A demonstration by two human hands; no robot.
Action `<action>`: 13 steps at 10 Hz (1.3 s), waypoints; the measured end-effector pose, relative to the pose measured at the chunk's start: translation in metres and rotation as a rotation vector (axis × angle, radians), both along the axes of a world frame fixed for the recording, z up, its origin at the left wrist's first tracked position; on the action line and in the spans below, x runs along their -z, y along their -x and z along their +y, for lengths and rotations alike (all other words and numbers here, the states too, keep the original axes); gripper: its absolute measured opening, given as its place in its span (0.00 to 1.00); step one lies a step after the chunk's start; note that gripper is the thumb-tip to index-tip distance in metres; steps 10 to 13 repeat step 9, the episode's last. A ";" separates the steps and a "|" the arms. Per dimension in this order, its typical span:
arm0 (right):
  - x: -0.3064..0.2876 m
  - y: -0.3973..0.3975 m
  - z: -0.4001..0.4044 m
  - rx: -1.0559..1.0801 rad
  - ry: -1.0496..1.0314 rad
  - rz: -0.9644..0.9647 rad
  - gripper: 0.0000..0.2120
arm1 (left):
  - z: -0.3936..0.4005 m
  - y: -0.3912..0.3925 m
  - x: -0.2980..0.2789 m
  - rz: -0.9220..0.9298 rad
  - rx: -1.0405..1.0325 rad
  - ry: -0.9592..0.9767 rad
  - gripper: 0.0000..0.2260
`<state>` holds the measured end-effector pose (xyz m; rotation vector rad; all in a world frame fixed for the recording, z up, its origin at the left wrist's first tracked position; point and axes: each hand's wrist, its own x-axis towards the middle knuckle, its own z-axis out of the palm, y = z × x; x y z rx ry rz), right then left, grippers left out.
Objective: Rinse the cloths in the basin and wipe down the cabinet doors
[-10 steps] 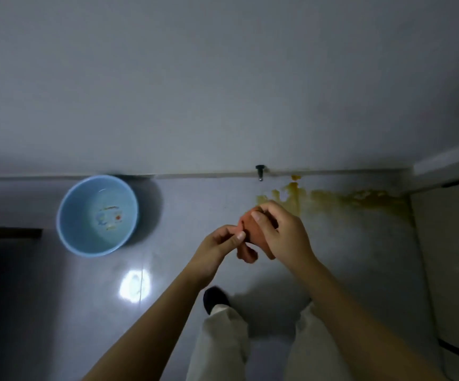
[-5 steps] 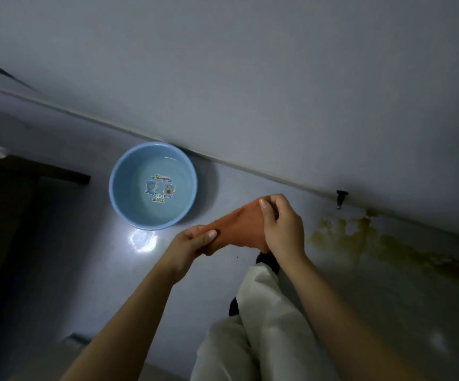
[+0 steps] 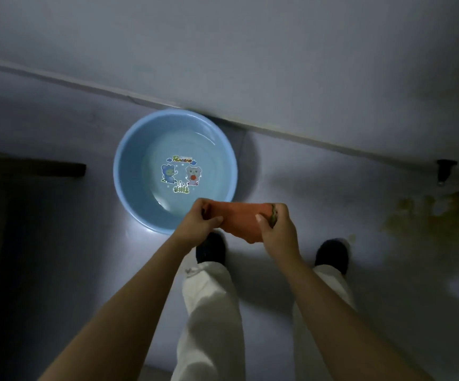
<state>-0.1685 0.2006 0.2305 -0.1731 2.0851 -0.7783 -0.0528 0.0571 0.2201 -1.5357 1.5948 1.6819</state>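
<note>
An orange cloth (image 3: 240, 220) is stretched between both hands, just in front of the near rim of a blue basin (image 3: 129, 149). My left hand (image 3: 199, 222) pinches the cloth's left end. My right hand (image 3: 278, 232) grips its right end, where a green edge shows. The basin stands on the floor against a pale cabinet door (image 3: 250, 50) and holds shallow water over a cartoon print.
A yellow-brown stain (image 3: 426, 215) spreads on the floor at the right, below a small dark door stop (image 3: 445, 169). A dark wooden piece (image 3: 30, 166) juts in from the left. Two dark shoes and pale trousers stand below the hands.
The view has swung left, so the basin now lies straight ahead of the hands. The bunched cloth has been pulled out flat between both hands.
</note>
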 end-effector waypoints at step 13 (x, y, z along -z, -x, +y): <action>0.181 -0.047 -0.034 0.317 -0.179 -0.047 0.18 | -0.018 0.008 0.190 -0.126 0.356 0.185 0.35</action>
